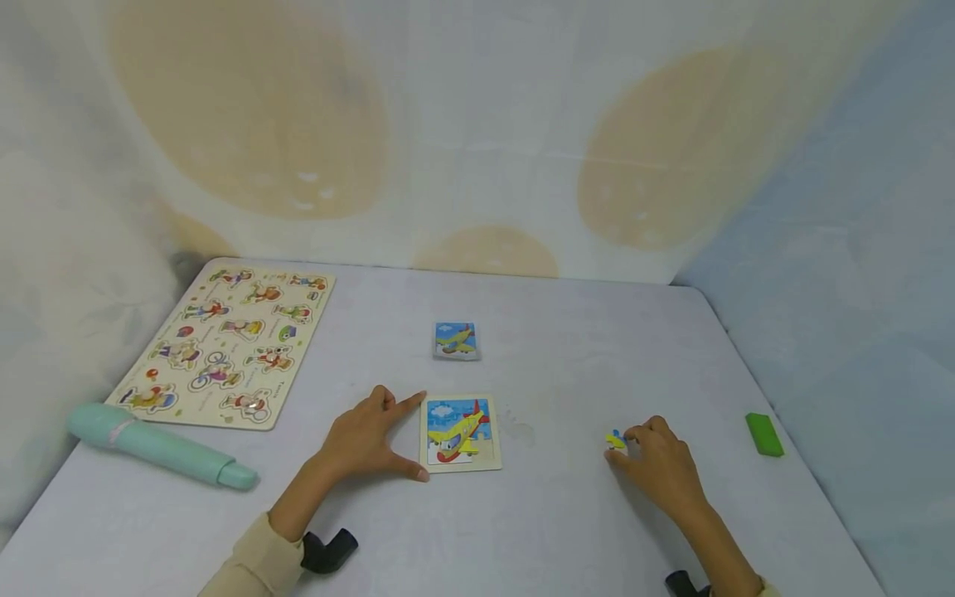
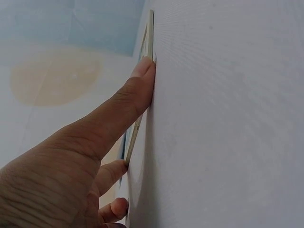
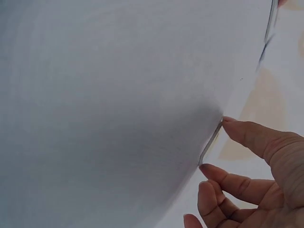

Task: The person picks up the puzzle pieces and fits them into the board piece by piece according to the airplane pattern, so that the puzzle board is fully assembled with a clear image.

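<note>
My left hand [image 1: 369, 439] holds a small square airplane jigsaw board [image 1: 461, 472] at its left side, index finger at the top corner and thumb at the bottom corner. The board lies flat with a yellow plane on blue sky in its wooden frame. In the left wrist view only the thin edge of the board [image 2: 151, 33] shows. Off to the right, my right hand [image 1: 662, 460] pinches a small blue and yellow puzzle piece [image 1: 615, 440] by its edges, thumb against index finger. The right wrist view shows the piece [image 3: 211, 141] edge-on, close to the table.
Behind the board lies a small picture card [image 1: 456, 341] with the same airplane. A large wooden puzzle board [image 1: 224, 348] with figures is at the back left, a mint-green wand-shaped object [image 1: 160, 448] before it. Near the right edge lies a green block [image 1: 764, 434].
</note>
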The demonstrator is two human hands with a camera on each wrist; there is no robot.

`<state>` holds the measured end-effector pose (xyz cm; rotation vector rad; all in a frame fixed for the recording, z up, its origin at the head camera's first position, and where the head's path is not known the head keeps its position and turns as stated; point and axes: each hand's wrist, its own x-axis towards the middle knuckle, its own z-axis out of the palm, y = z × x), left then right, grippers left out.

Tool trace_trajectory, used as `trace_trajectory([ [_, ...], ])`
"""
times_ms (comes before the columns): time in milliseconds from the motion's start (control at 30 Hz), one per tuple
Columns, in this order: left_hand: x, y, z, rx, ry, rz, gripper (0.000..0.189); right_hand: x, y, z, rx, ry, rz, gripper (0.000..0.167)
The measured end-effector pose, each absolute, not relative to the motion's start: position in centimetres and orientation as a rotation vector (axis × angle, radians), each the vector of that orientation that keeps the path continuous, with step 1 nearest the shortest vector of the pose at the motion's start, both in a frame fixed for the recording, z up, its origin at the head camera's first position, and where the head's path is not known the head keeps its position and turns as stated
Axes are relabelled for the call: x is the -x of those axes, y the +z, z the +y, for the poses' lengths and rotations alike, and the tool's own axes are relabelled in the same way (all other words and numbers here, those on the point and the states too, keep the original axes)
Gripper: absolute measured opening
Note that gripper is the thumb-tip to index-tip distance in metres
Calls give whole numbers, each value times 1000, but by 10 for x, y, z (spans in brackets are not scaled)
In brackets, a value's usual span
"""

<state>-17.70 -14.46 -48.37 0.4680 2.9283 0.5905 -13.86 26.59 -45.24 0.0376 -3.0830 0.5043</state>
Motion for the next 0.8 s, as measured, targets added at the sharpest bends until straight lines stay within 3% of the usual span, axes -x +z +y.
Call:
trace_trajectory([
  [400, 177, -483, -145, -492, 603, 2932, 112, 139, -452, 258, -5, 502, -3086, 43],
  [800, 177, -482, -144, -475, 602, 2924, 111, 135, -442, 191, -91, 595, -3052, 38],
])
